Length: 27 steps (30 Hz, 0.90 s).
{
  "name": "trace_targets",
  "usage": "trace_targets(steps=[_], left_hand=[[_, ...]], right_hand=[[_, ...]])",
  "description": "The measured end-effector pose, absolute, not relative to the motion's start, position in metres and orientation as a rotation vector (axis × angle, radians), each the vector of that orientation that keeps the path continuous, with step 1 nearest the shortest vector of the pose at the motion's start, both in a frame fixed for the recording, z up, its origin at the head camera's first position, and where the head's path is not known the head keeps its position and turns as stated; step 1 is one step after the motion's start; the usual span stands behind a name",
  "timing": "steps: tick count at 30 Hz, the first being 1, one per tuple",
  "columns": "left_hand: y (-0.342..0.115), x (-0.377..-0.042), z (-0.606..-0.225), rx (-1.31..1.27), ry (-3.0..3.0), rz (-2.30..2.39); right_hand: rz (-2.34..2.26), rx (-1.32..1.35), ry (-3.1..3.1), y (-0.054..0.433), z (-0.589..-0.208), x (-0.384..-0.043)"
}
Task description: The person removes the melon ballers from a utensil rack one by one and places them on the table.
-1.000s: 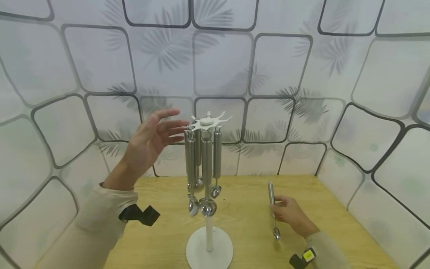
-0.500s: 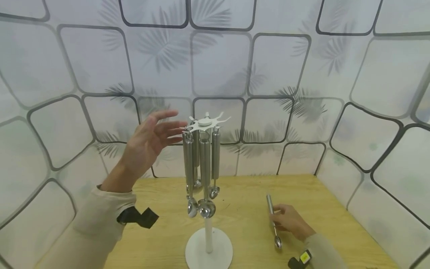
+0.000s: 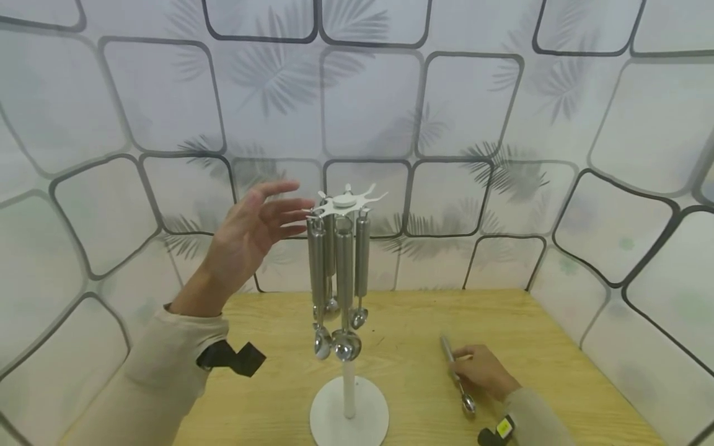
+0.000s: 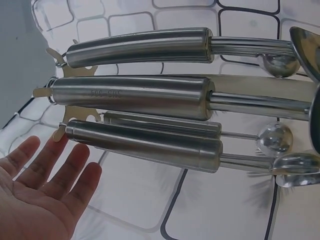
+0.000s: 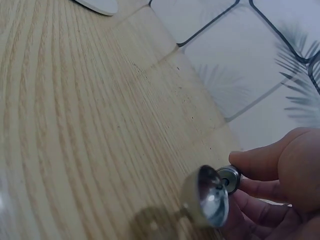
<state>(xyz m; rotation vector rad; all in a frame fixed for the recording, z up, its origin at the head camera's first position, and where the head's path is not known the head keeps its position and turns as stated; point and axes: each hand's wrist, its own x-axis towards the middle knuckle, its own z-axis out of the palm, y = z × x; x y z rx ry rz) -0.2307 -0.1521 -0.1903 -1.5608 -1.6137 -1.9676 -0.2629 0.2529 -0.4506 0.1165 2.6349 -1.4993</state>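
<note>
A white rotating rack stands upright, with several steel scoops and ladles hanging by rings from its hooked arms. My left hand is raised at the rack's left side, fingers spread. In the left wrist view, its fingertips are right by a hook and the nearest hanging handle. At the right, my right hand pinches the handle of a small steel scoop low over the table. The right wrist view shows its round bowl facing the camera, with thumb and fingers around the handle.
The rack's round white base rests on the light wooden table. A patterned curtain closes off the back and both sides behind the table.
My right hand has brought the scoop down and nearer to me, its bowl end shifting slightly right. The left hand and the hanging utensils stay nearly the same.
</note>
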Motion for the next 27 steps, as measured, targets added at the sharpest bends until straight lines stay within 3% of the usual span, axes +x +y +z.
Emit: trace_targets(steps=[27], left_hand=[[-0.161, -0.226, -0.197, -1.577, -1.544, -2.047]], right_hand=[[-1.323, 0.124, 2.73, 0.247, -0.453, -0.265]])
